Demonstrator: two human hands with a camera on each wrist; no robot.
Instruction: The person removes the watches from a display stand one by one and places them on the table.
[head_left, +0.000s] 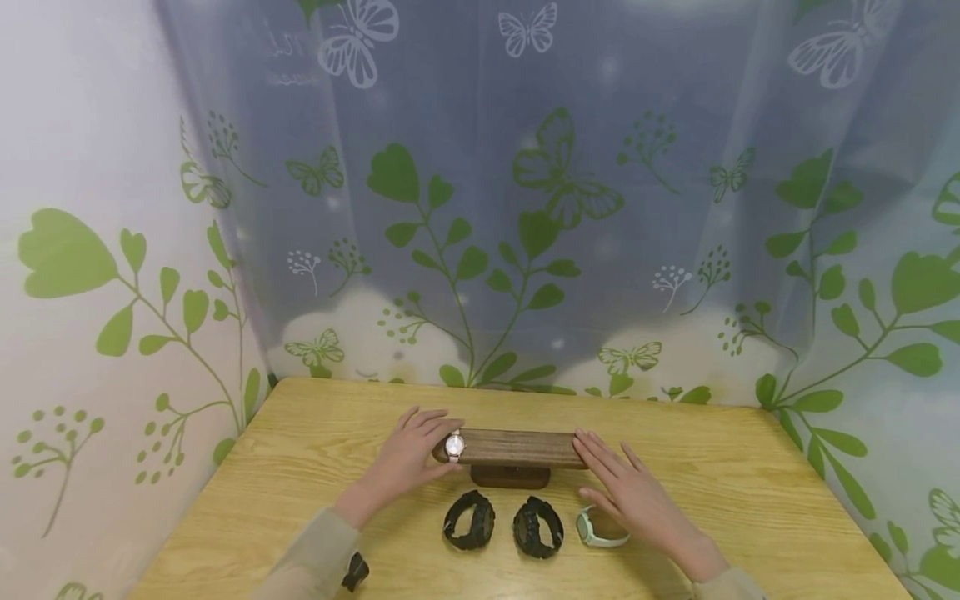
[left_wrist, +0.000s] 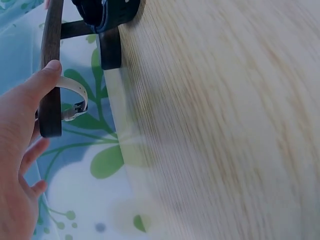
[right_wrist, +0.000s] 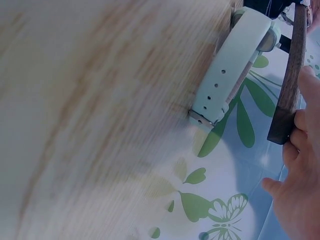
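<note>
A dark wooden watch stand with a horizontal bar on a small base stands on the table. A watch with a pale strap and white dial is around the bar's left end. My left hand grips that end beside the watch; its thumb lies on the bar in the left wrist view. With nearly straight fingers, my right hand touches the bar's right end. Its thumb looks apart from the bar in the head view. A mint-green watch lies near that hand, and is large in the right wrist view.
Two black watches, one left of the other, rest on the wooden table in front of the stand. Another dark object is partly hidden by my left sleeve. A patterned curtain hangs behind the table.
</note>
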